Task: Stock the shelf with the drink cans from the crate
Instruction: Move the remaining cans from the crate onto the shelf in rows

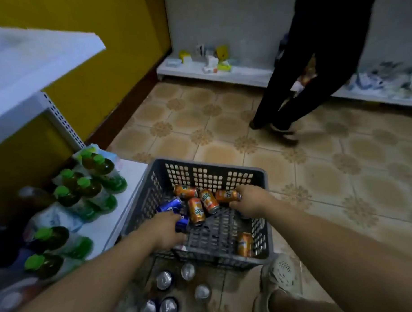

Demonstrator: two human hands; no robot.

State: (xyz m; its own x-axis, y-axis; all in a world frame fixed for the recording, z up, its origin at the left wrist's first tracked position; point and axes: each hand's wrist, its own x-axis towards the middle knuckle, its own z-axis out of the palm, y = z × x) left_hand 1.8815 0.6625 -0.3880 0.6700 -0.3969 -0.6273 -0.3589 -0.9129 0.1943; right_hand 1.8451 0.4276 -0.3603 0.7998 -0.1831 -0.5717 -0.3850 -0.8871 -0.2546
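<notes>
A grey perforated crate [215,174] stands on the tiled floor in front of me. Inside lie several orange cans [196,211] and two blue cans [169,205]. My right hand [250,202] grips an orange can [226,195] lying near the crate's far right. My left hand [166,229] curls around a blue can [183,223] at the crate's left side. One more orange can [245,244] lies in the near right corner. The low white shelf [122,182] is to the left of the crate.
Green-capped bottles [94,183] fill the low shelf at left, under an upper white shelf [40,59]. Several upright cans [165,279] stand on the floor below the crate. My shoe [280,275] is at the crate's near right corner. A person in dark trousers [298,82] stands by the far shelf [216,72].
</notes>
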